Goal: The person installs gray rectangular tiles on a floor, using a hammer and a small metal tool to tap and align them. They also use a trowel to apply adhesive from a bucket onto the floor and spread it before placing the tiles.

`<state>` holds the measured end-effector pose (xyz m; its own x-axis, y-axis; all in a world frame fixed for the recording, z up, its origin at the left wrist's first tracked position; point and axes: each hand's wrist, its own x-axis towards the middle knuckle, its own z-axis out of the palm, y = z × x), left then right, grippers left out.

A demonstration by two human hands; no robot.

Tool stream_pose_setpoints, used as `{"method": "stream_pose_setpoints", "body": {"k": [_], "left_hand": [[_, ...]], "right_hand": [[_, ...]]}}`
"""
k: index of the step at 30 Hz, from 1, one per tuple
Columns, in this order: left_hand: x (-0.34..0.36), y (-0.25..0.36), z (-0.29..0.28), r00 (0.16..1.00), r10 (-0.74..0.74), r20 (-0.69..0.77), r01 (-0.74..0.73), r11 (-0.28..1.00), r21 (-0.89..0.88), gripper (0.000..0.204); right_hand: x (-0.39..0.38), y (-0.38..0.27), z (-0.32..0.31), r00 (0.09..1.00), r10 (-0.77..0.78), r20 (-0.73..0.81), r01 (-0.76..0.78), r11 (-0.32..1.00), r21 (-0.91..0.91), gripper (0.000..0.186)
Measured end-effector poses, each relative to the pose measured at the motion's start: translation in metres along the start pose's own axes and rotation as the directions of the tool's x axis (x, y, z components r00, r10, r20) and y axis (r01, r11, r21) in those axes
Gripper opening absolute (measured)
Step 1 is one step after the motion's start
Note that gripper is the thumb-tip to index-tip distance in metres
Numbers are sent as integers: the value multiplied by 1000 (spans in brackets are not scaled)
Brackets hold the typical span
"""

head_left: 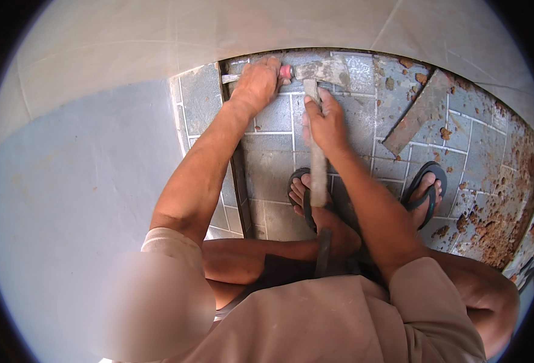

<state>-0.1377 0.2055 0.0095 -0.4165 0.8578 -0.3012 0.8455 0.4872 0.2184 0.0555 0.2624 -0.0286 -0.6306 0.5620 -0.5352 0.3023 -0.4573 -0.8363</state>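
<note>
My left hand (258,81) is wrapped round a chisel. The chisel's red handle end (286,72) sticks out to the right of the fist, and its flat metal blade (230,78) points left at the far end of a narrow dark gap in the tiles. My right hand (326,118) is closed on a hammer's pale wooden handle (318,175), gripping it just below the head. The worn grey hammer head (324,71) sits right beside the chisel's handle end; whether they touch I cannot tell.
Grey tiles (270,160) with pale joints cover the floor. A dusty flat board (417,112) lies to the right. Reddish-brown rubble (491,233) is scattered at the far right. A smooth pale surface (91,199) borders the left. My sandalled feet (424,193) rest on the tiles.
</note>
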Motion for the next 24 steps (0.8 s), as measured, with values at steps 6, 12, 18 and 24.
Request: {"method": "stream_pose_setpoints", "body": {"k": [6, 12, 18, 24], "left_hand": [[-10, 19, 11, 1000, 24, -12, -24, 999, 37, 27], [-6, 18, 16, 999, -38, 5, 37, 997, 75, 33], [-3, 14, 14, 1000, 6, -30, -3, 997, 81, 35], [-3, 15, 12, 999, -52, 7, 52, 997, 60, 33]], "right_hand": [[-8, -12, -17, 985, -74, -155, 81, 996, 38, 30], [-15, -11, -10, 992, -32, -122, 53, 983, 175, 24], [-14, -4, -4, 999, 30, 21, -33, 986, 165, 21], [-11, -5, -7, 999, 32, 39, -36, 995, 89, 16]]}}
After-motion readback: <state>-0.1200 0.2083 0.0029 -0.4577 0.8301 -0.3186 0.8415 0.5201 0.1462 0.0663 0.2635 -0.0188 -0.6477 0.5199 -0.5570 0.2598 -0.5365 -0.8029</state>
